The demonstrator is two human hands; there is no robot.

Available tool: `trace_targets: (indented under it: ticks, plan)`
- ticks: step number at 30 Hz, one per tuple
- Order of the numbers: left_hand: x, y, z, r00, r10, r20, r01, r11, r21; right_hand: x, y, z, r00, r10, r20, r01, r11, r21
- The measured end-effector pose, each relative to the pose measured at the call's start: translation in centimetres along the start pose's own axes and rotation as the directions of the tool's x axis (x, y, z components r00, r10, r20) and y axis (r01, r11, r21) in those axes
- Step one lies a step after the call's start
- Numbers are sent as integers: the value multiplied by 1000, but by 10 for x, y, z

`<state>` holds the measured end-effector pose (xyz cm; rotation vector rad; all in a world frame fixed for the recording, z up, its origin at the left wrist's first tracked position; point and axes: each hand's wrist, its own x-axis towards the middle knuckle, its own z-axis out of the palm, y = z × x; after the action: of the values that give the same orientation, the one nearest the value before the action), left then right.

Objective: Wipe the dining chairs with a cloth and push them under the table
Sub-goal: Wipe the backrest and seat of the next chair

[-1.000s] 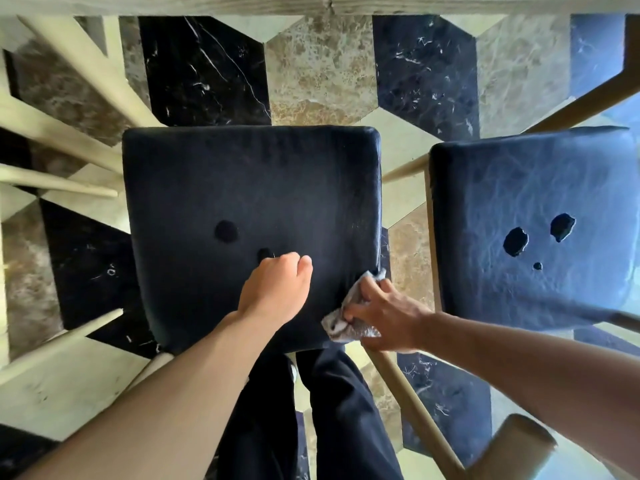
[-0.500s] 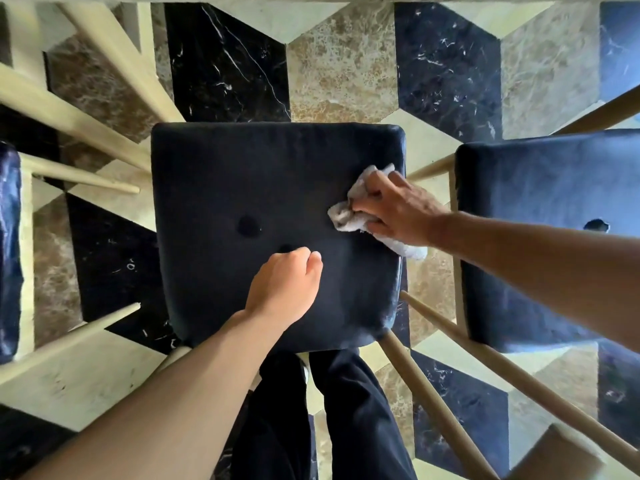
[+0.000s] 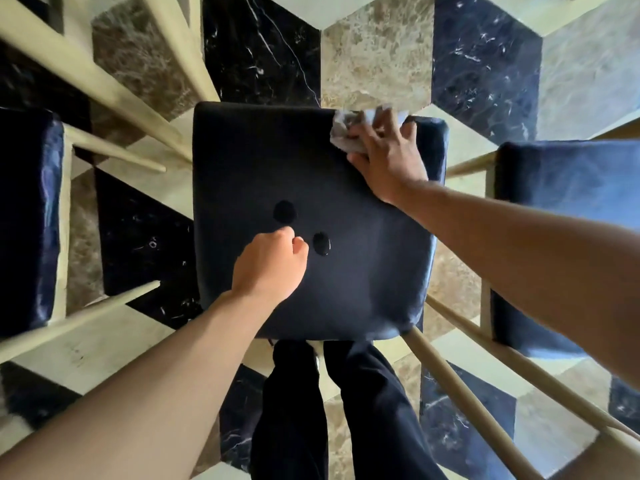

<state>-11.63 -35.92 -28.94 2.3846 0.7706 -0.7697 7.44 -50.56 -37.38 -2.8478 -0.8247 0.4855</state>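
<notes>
A dark padded chair seat (image 3: 263, 157) lies straight below me, with two worn holes near its middle. My right hand (image 3: 386, 157) presses a crumpled grey cloth (image 3: 346, 131) onto the seat's far right corner; most of the cloth is hidden under the fingers. My left hand (image 3: 270, 265) rests as a loose fist on the seat's near middle, beside the holes, and holds nothing.
A second dark seat (image 3: 571, 209) stands at the right and a third (image 3: 26, 220) at the left edge. Pale wooden chair legs and rails (image 3: 460, 386) run around them. My dark trouser legs (image 3: 332, 410) stand on a black, brown and cream marble floor (image 3: 374, 57).
My right hand has swept the cloth from the seat's near right corner along its right side to the far right corner. The left hand stays on the seat, fingers curled tighter.
</notes>
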Motion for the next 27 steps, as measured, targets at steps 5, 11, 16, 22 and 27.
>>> trace_targets:
  ticks: [5, 11, 16, 22, 27]
  plan:
    - [-5, -21, -20, 960, -139, 244, 76, 965, 252, -97, 7, 17, 985, -152, 82, 153, 988, -12]
    - [-21, -50, -26, 909, -223, 352, 43, 891, 453, -187, 25, 13, 814, -407, 414, 464, 885, -43]
    - [-33, -63, -29, 846, -252, 470, 33, 905, 425, -187, 19, -2, 661, -477, 579, 619, 783, -61]
    - [-35, -80, -31, 818, -288, 499, 117, 931, 345, -190, 30, 0, 813, -131, 568, 194, 980, -52]
    - [-32, -88, -28, 833, -270, 482, 153, 951, 270, -202, 16, 9, 787, 122, 605, -68, 991, -111]
